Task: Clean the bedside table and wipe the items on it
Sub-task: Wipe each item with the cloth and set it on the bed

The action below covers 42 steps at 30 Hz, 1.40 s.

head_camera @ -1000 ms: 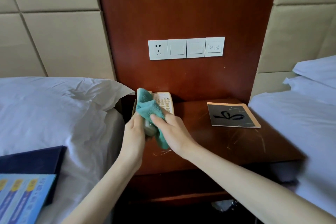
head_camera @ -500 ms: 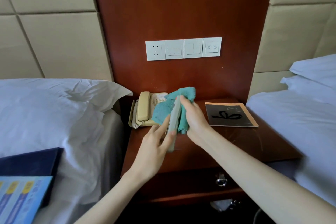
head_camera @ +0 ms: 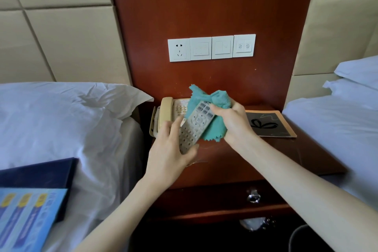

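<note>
Plastic and slim, the remote (head_camera: 196,127) looks light and stiff, so it should need little force. Its smooth back may slide in a dry palm, and the rubber buttons could catch lint if rubbed hard. It is up in the air over the left part of the bedside table (head_camera: 266,155), buttons facing up, far end tilted higher. The left hand (head_camera: 167,151) grips the near end, fingers and thumb curled round the narrow sides. That seems the sensible place to hold, since it leaves most of the button face free. The right hand (head_camera: 233,120) clutches the green cloth (head_camera: 214,131) bunched beneath the far end, thumb pressing on the top buttons. The cloth is soft and limp, with a loose corner hanging below the hand.

Behind the hands, the telephone (head_camera: 166,112) sits at the back left, close to the table's left edge. A dark booklet (head_camera: 268,124) lies flat at the back right. The stretch of wood in front of the booklet looks to me the roomiest spot for setting the remote down. The left bed (head_camera: 61,125) and the right bed (head_camera: 337,129) hem the table in, so wide elbow swings would likely brush the bedding. The front edge drops straight to the drawer (head_camera: 225,196).
</note>
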Motion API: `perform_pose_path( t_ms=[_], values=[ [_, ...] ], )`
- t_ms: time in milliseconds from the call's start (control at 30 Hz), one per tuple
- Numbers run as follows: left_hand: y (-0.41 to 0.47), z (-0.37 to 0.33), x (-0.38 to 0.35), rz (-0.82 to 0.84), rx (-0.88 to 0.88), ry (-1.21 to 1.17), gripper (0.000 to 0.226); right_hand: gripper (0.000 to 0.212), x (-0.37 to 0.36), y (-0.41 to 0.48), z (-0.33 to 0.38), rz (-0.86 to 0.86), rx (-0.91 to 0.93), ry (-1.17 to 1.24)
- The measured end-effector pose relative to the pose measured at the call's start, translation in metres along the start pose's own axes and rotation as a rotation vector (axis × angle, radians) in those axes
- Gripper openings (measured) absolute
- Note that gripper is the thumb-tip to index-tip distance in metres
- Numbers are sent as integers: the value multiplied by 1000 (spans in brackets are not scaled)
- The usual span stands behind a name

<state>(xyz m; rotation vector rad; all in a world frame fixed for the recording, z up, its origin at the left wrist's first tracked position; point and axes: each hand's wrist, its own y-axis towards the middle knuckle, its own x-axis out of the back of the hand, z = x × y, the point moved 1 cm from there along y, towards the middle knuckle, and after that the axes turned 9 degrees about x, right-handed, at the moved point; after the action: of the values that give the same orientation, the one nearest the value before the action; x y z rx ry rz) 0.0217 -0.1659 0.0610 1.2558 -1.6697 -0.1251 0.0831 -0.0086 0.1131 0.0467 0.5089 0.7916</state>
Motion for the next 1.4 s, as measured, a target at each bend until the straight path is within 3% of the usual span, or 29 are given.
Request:
perform_pose_path(
  t_ms=[67, 200, 267, 367, 500, 800, 933, 1167, 1300, 1400],
  values=[
    [1, 0, -1, 110, 125, -221, 68, 21, 1, 3, 5, -30, 19, 14],
    [0, -4, -5, 566, 519, -969, 46, 20, 3, 7, 6, -93, 85, -61],
    [-2, -6, -7, 655, 562, -1121, 39, 17, 4, 8, 1, -114, 139, -165],
    [-1, -10, -7, 634, 595, -1194, 26, 18, 6, 2, -7, -71, 305, -424],
    [3, -10, -1, 549, 599, -1242, 30, 38, 2, -8, -14, 232, 459, -516],
    [2, -10, -6, 523, 628, -1297, 35, 48, 5, -28, -15, 561, 456, -694],
    [5, -8, -9, 467, 660, -1333, 46, 48, 3, -42, -20, 625, 435, -640],
    [8, -5, -5, 442, 689, -1425, 44, 39, 12, -55, -19, 734, 385, -517],
    [12, -6, -3, 402, 733, -1374, 36, 37, 27, -42, -6, 725, 331, -423],
    [13, -8, 1, 398, 732, -1355, 38, 34, 38, -31, -4, 617, 295, -357]
  ],
)
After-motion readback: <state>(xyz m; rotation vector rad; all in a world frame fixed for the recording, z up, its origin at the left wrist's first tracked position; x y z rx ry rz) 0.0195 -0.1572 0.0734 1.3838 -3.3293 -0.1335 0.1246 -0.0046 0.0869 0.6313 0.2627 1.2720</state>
